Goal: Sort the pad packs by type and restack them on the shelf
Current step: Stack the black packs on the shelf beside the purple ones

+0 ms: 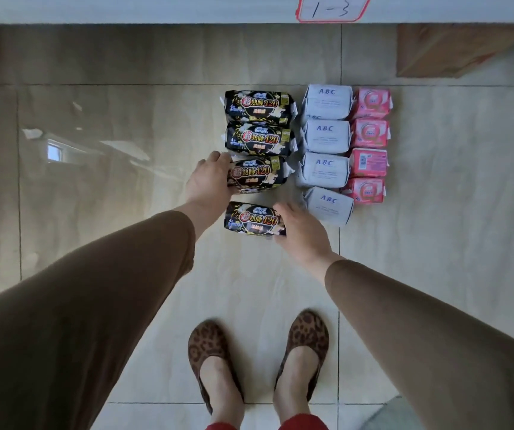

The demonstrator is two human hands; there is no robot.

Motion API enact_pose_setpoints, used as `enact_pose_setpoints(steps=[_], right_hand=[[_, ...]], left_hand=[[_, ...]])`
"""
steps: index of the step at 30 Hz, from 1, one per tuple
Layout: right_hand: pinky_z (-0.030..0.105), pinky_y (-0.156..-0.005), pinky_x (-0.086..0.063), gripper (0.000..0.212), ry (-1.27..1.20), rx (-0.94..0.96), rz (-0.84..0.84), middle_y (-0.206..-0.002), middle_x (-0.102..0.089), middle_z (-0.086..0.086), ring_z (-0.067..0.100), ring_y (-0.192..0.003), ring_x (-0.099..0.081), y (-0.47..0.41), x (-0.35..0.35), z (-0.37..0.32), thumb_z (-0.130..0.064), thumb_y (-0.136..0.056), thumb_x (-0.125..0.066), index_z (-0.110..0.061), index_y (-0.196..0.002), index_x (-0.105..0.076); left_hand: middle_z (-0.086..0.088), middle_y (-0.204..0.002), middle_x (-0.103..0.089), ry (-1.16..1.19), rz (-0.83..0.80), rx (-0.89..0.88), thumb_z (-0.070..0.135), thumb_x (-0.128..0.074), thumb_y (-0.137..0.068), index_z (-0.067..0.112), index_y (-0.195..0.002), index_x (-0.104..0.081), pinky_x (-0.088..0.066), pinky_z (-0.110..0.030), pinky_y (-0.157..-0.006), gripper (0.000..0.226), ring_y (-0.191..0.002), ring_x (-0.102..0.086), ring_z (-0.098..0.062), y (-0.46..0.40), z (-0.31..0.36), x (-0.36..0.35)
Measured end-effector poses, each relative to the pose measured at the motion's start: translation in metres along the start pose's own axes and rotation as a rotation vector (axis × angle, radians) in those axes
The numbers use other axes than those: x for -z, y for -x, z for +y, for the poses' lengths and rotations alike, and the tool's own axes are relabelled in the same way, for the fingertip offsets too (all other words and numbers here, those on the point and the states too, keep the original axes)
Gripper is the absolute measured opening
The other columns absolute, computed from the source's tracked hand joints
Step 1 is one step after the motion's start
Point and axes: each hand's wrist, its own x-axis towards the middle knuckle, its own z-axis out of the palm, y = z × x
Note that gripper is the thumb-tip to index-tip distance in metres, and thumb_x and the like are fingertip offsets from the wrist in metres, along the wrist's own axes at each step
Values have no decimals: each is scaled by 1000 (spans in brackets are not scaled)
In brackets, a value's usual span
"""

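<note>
Left grip (209,178) clamped on third black pack (257,175), right grip (300,231) on nearest black pack (254,219) — sorting looks done; next, lift both toward shelf (156,9) beyond.

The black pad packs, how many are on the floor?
4, in one column: the farthest, the second, the third gripped by the left hand, the nearest held by the right hand.

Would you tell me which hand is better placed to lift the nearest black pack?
The right hand: it already holds the nearest black pack, while the left hand grips the third black pack.
</note>
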Motion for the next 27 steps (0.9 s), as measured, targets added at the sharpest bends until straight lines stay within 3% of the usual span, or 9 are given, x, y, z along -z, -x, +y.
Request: enact_pose_setpoints(steps=[6,12,17,22,25,27], right_hand=[[33,-73,-46,51,-176,-23,-8,-115,-59,-1,22,-101,-58,88,82,-37,-22,-80,-72,-23,-125,-48],[31,-75,-49,56,-421,-124,97,-110,-63,-10,13,-94,-63,178,249,-111,-31,-73,-78,-33,-119,-46],[46,-93,-53,65,-675,-75,178,-113,-69,-9,14,-102,-68,250,409,-193,-34,-64,-83,-34,-121,-53],[26,-87,-47,63,-692,58,339,-106,-66,-22,-2,-100,-61,304,541,-259,-53,-56,-82,-41,-112,-54],[21,-84,-48,57,-715,154,416,-103,-67,-19,1,-94,-62,318,603,-283,-43,-63,-87,-36,-110,-56],[26,-85,-50,55,-735,181,460,-104,-69,-12,8,-95,-64,316,639,-291,-32,-67,-90,-31,-112,-58]], left_hand=[[-8,-112,-58,110,-33,18,24,-76,-81,13,-118,-57,-42,-36,-73,44,-98,-57,-33,74,12,110],[-1,-104,-65,255,32,10,37,-75,-80,23,-119,-55,-42,-31,-69,46,-89,-61,-26,159,57,300],[6,-97,-63,325,156,-80,42,-75,-77,29,-112,-54,-38,-31,-68,42,-87,-59,-20,224,98,470],[3,-106,-56,325,343,-252,39,-77,-79,23,-117,-57,-36,-29,-68,47,-92,-59,-20,263,132,612],[7,-106,-56,337,414,-324,41,-76,-79,24,-116,-58,-45,-33,-71,44,-88,-59,-17,266,152,678],[7,-102,-58,333,448,-360,41,-75,-78,23,-112,-60,-46,-33,-72,41,-86,-57,-15,258,167,715]])
